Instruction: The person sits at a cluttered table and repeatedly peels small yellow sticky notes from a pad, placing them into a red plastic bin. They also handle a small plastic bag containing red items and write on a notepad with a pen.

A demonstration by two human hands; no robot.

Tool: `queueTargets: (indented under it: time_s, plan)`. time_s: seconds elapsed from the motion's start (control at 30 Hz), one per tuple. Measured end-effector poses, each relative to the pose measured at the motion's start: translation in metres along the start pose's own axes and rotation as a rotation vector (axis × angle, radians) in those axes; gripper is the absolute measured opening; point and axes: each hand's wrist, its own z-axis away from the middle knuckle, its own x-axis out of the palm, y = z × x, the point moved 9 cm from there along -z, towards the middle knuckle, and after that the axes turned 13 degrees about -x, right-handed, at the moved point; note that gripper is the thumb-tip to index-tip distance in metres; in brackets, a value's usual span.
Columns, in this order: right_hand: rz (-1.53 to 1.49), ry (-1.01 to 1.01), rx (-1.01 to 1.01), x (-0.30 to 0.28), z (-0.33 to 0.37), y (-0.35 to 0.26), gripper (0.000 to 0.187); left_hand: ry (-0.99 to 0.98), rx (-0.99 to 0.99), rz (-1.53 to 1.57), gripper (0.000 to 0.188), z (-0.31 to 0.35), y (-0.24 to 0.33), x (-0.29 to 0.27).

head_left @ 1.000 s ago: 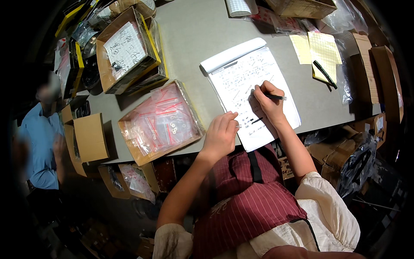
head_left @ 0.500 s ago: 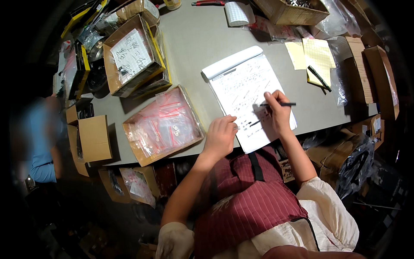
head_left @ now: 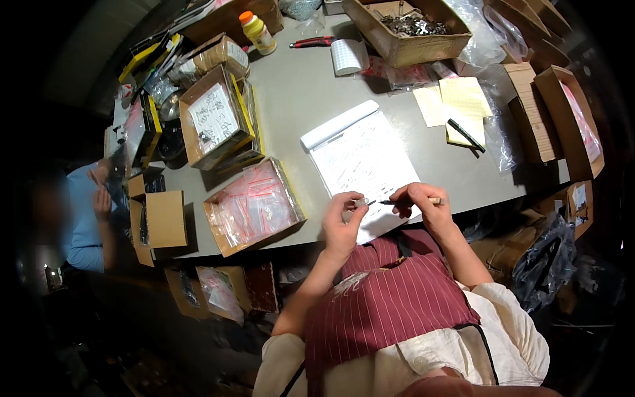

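Over the lower edge of a white notepad [head_left: 360, 155], my two hands are close together. My left hand [head_left: 341, 223] pinches a small whitish, see-through thing [head_left: 362, 202] between thumb and fingertips; its kind is too small to tell. A pen [head_left: 434, 200] is gripped in my right hand [head_left: 426, 210], its dark tip pointing at that small thing, seemingly close to it. Handwriting covers much of the notepad's page, and its turned-back sheets curl at the top.
Left of the notepad lies an open carton [head_left: 301, 208] of clear zip bags. Yellow papers [head_left: 466, 99] with a dark pen [head_left: 465, 135] on them lie right. Farther back are a box of metal parts [head_left: 413, 26], a paper roll [head_left: 349, 57] and a bottle [head_left: 258, 33]. Another person [head_left: 86, 212] is at the far left.
My right hand has come off the writing, and my left hand has left the notepad's edge. Both are now together with the small whitish thing and the pen. The whole view has shifted.
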Motion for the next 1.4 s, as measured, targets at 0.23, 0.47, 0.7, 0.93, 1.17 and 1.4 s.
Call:
queueTargets:
  time_s: [0.23,0.47,0.7,0.93,1.17,1.4]
  plan:
    - [0.008,0.121,-0.116,-0.033,-0.016,-0.027,0.056,-0.023,-0.054,0.101,0.023,0.004,0.019,0.044]
    - [0.038,0.095,-0.160,-0.049,-0.014,-0.031,0.053,0.037,-0.012,0.044,0.021,0.011,0.028,0.066]
    - [-0.014,0.107,-0.101,-0.061,-0.009,-0.025,0.047,0.086,0.052,-0.044,0.021,0.025,0.031,0.079]
    - [-0.005,0.057,-0.062,-0.065,-0.004,-0.018,0.049,0.093,0.118,-0.133,0.020,0.036,0.044,0.086]
    - [0.028,-0.008,-0.003,-0.065,-0.004,-0.009,0.051,0.079,0.107,-0.175,0.020,0.041,0.044,0.095]
    - [-0.017,-0.021,0.108,-0.069,-0.005,0.002,0.056,0.071,0.117,-0.165,0.019,0.045,0.044,0.098]
